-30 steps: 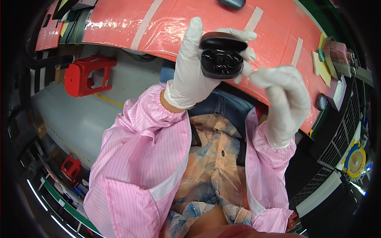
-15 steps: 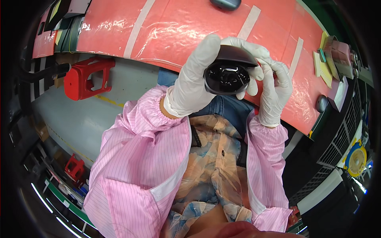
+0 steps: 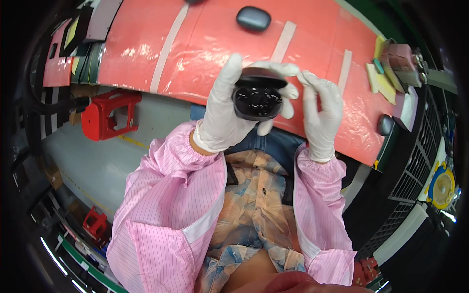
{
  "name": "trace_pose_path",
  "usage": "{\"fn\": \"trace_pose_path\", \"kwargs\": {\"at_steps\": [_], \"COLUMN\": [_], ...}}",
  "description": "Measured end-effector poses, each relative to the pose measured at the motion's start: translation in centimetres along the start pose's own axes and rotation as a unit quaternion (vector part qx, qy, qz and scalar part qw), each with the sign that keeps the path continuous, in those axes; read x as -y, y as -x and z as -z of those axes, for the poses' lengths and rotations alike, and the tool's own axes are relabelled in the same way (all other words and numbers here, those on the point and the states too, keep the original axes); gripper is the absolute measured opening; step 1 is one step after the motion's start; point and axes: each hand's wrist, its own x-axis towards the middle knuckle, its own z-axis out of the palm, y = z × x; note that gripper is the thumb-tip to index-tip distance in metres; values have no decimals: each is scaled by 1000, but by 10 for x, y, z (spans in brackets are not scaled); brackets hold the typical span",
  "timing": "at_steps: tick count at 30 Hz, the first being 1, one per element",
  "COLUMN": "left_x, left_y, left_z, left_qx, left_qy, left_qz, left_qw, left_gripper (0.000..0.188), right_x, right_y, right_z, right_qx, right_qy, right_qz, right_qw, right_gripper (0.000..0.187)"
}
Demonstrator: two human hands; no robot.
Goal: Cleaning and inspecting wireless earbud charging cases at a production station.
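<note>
My left hand [image 3: 215, 115], in a white glove, is wrapped round a glossy black case [image 3: 259, 103] that looks like an earbud charging case. Its lid is raised and its hollowed, shiny inside faces me; whether earbuds sit in it I cannot make out. My right hand [image 3: 324, 112], also gloved, is just right of the case, thumb and forefinger pinched together close to the left hand's fingertips. Anything in that pinch is too small to see. Beyond the hands, a closed dark case [image 3: 253, 19] of similar shape lies on the red-covered table [image 3: 220, 44].
At the table's right edge lie another dark rounded case [image 3: 385, 125], yellow pads [image 3: 385, 88] and a clear-sided container [image 3: 403, 61]. A red plastic stool [image 3: 110, 116] stands on the floor at left. A black wire rack [image 3: 415, 161] is at right.
The whole view has shifted, showing more of the far table. Both hands and the case sit further left in it. My right fingers have straightened a little; the left grip is unchanged.
</note>
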Motion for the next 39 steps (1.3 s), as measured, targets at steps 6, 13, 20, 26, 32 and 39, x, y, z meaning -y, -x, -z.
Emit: {"fn": "trace_pose_path", "kwargs": {"at_steps": [6, 13, 20, 26, 32, 39], "left_x": [-25, -81, -173, -172, -196, -229], "left_y": [-4, -55, -161, -291, -349, -311], "left_z": [-14, -86, -292, -432, -438, -439], "left_qx": [-73, 73, 248, 169, 75, 242], "left_qy": [-45, -262, -589, -585, -770, -563], "left_qz": [69, 56, -454, -649, -624, -399], "left_qw": [994, 961, 621, 456, 109, 683], "left_gripper": [52, 45, 43, 27, 26, 22], "right_x": [12, -22, -58, -69, -57, -55], "right_y": [-37, -97, -91, -96, -94, -95], "right_z": [50, 35, 14, 17, 21, 25], "right_qx": [22, -57, -70, -46, -11, -8], "right_qy": [99, 50, -3, -23, -36, -62], "right_qz": [76, 150, 151, 98, 79, 91], "right_qw": [992, 986, 986, 994, 996, 994], "right_gripper": [42, 30, 19, 18, 18, 19]}}
